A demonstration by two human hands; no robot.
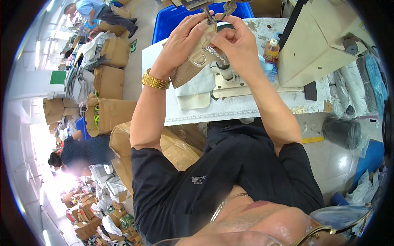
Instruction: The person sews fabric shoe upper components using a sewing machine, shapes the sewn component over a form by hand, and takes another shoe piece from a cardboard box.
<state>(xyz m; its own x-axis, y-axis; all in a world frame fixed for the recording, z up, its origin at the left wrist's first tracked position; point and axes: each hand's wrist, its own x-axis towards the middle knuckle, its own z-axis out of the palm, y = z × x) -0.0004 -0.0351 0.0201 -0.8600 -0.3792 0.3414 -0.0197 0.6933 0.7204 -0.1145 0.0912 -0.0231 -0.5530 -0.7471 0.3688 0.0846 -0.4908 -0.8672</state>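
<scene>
Above the white worktable (230, 108), both the left hand (186, 39) and the right hand (234, 43) have fingers pinched on a small tan woven-textured bag piece with a metal ring (193, 61), seemingly mid-assembly, not finished.
</scene>
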